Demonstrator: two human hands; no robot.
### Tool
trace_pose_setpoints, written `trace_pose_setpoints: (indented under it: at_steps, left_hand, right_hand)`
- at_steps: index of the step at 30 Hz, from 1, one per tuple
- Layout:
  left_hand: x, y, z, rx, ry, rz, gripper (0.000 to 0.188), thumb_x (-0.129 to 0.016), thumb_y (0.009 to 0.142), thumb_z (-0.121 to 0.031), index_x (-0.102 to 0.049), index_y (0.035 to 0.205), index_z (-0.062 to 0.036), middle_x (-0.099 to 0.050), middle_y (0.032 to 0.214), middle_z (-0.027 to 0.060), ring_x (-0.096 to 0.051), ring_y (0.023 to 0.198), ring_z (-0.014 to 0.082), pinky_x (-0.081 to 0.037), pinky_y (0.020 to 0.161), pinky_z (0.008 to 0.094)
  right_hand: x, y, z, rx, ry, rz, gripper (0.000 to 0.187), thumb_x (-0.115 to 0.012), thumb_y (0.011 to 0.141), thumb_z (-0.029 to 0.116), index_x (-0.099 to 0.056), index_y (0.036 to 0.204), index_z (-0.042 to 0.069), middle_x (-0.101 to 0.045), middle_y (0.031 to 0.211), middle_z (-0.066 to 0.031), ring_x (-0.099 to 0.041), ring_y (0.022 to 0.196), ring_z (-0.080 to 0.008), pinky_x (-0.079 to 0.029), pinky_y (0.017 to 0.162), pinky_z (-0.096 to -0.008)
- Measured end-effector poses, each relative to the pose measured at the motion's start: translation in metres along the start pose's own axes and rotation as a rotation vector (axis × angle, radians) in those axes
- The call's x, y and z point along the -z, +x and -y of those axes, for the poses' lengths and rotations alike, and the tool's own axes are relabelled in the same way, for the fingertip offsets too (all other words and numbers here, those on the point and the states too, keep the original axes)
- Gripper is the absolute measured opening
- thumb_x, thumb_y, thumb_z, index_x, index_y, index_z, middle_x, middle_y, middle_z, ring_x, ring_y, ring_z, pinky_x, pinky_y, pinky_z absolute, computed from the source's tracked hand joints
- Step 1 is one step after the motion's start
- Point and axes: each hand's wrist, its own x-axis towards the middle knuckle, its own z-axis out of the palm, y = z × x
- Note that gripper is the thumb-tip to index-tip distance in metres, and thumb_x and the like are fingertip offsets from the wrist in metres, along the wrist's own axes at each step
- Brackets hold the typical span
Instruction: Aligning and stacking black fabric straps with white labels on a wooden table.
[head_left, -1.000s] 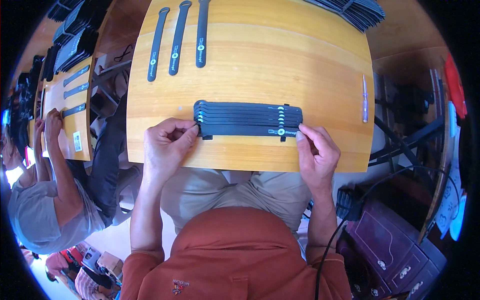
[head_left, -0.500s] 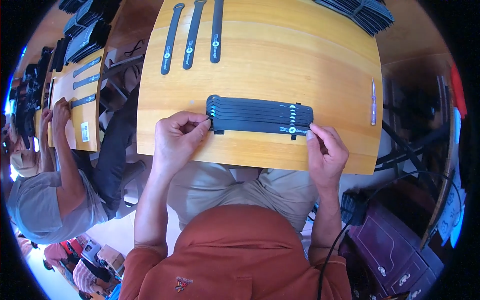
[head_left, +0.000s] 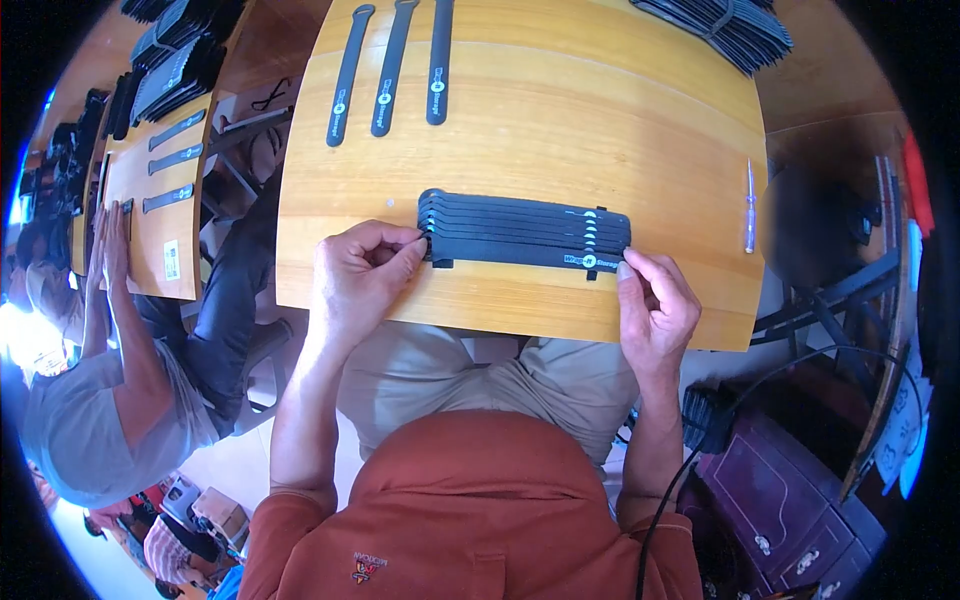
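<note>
A fanned stack of black straps (head_left: 510, 228) lies on the wooden table in front of me, each overlapping the one behind it. My left hand (head_left: 365, 270) pinches the left end of the nearest strap, at its looped tip. At the other end, my right hand (head_left: 655, 297) pinches that strap's right tip between thumb and fingers. Small black tabs stick out from beneath the stack along its edges. Farther off on the left, three loose straps (head_left: 385, 85) lie side by side, pointing away from me.
A thin purple-handled screwdriver (head_left: 750, 210) lies near the right edge of the table (head_left: 600, 120). A bundle of black straps (head_left: 725, 30) sits at the far right. On the left, another person (head_left: 110, 400) works at a second table (head_left: 160, 245) holding straps. Purple drawers (head_left: 780, 490) stand at lower right.
Both my hands keep their pinch on the nearest strap, almost unmoved. The view has shifted slightly. At the left table, the co-worker's hands have drawn back from the nearest strap there.
</note>
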Motion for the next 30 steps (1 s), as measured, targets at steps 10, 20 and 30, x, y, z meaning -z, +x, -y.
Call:
trace_pose_setpoints:
  at_steps: [10, 20, 30]
  left_hand:
    - [-0.0008, -0.0002, 0.0015, 0.014, -0.030, 0.003, 0.009, -0.076, 0.095, -0.003, -0.077, 0.100, 0.0038, -0.069, 0.074, -0.0008, -0.056, 0.064, 0.0026, -0.045, 0.057, 0.0199]
    - [0.0000, 0.0008, 0.0030, 0.006, -0.034, 0.009, 0.009, -0.076, 0.095, -0.003, -0.076, 0.100, 0.0040, -0.068, 0.074, -0.0001, -0.056, 0.064, 0.0030, -0.045, 0.057, 0.0196]
    - [-0.0004, -0.0005, -0.0012, -0.008, -0.026, 0.007, 0.009, -0.076, 0.095, -0.003, -0.075, 0.099, 0.0043, -0.069, 0.074, 0.0011, -0.058, 0.063, 0.0036, -0.045, 0.057, 0.0199]
  right_hand:
    - [-0.0021, 0.0003, 0.0000, -0.002, -0.001, -0.019, 0.013, -0.072, 0.090, -0.006, -0.074, 0.102, -0.004, -0.069, 0.084, -0.0100, -0.060, 0.062, -0.0125, -0.045, 0.053, -0.0269]
    - [-0.0012, 0.0012, 0.0006, 0.006, -0.011, -0.014, 0.014, -0.072, 0.088, -0.007, -0.074, 0.101, -0.004, -0.070, 0.084, -0.0137, -0.067, 0.068, -0.0209, -0.051, 0.059, -0.0312]
    - [-0.0038, -0.0002, -0.0035, 0.053, -0.029, -0.028, 0.014, -0.073, 0.090, -0.009, -0.075, 0.103, -0.006, -0.070, 0.086, -0.0091, -0.061, 0.066, -0.0085, -0.044, 0.054, -0.0226]
